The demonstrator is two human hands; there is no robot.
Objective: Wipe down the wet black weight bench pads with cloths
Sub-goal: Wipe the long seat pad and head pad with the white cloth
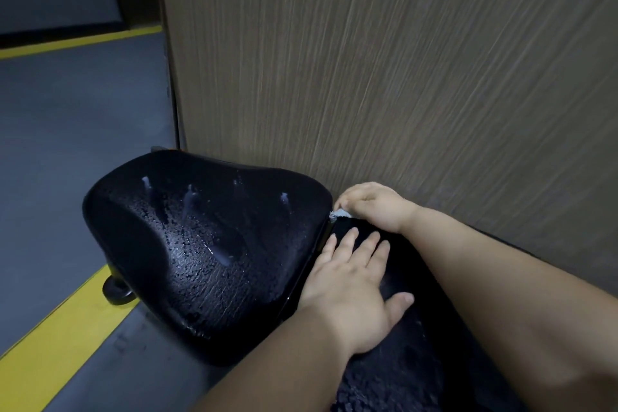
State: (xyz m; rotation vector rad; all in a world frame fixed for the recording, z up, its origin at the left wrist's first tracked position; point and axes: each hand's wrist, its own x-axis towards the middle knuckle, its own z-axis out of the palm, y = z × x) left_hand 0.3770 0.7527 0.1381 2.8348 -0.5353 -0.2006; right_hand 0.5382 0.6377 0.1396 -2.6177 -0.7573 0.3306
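One cloth (339,213) (pale), pinched by right hand (374,207)

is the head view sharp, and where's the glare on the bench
Head view: dim overall; small glints on droplets across the seat pad; the wall panel smeared by motion blur, worst upper right; the nearer pad under the left hand nearly lost in shadow.

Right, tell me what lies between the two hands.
Head view: only a bare strip of the back pad, on which the left hand lies flat; the right hand pinches a pale cloth.
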